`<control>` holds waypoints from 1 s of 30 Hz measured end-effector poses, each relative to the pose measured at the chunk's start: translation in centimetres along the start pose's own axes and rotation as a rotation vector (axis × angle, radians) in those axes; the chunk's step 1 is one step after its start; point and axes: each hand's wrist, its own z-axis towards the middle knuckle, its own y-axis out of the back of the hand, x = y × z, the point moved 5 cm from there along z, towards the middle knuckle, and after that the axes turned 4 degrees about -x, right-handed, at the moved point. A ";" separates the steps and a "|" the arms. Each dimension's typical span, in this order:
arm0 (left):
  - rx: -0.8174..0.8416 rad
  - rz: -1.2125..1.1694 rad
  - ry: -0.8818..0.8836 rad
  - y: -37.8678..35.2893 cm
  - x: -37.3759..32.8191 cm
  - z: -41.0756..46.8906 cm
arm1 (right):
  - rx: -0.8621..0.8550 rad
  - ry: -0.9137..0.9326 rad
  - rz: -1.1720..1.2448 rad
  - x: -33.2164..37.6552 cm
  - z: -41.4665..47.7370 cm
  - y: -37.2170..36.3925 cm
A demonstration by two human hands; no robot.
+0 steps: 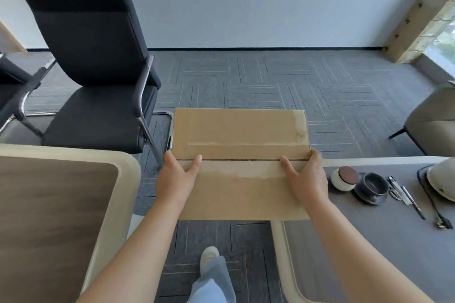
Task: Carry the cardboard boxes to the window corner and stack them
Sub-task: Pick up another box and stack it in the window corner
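A flat brown cardboard box (240,145) with a taped seam across its top hangs in front of me, above the grey carpet. My left hand (176,177) grips its left edge, thumb lying on the top and fingers wrapped under the side. On the opposite edge my right hand (306,177) holds it the same way. The box is level between both hands. The window (443,39) shows at the far right, with the corner beside it.
A black office chair (98,76) stands at left, close to the box. A wood-topped table (51,204) is at lower left. At right a grey table (381,241) carries cups, pens, a cable and a white helmet. A grey armchair (433,115) sits at right.
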 end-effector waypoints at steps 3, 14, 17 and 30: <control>0.014 -0.013 -0.006 0.0 -0.8 5.7 | -0.003 -0.023 -0.005 3.1 3.2 -2.9; 0.034 -0.039 -0.040 -1.2 -5.4 20.8 | -0.030 -0.041 -0.003 11.5 14.4 -9.3; 0.034 -0.015 -0.046 -2.6 -7.5 24.8 | -0.030 -0.045 0.003 12.9 18.6 -10.6; 0.019 -0.050 -0.121 -13.1 -23.7 43.3 | -0.071 -0.022 0.077 19.2 43.5 -11.6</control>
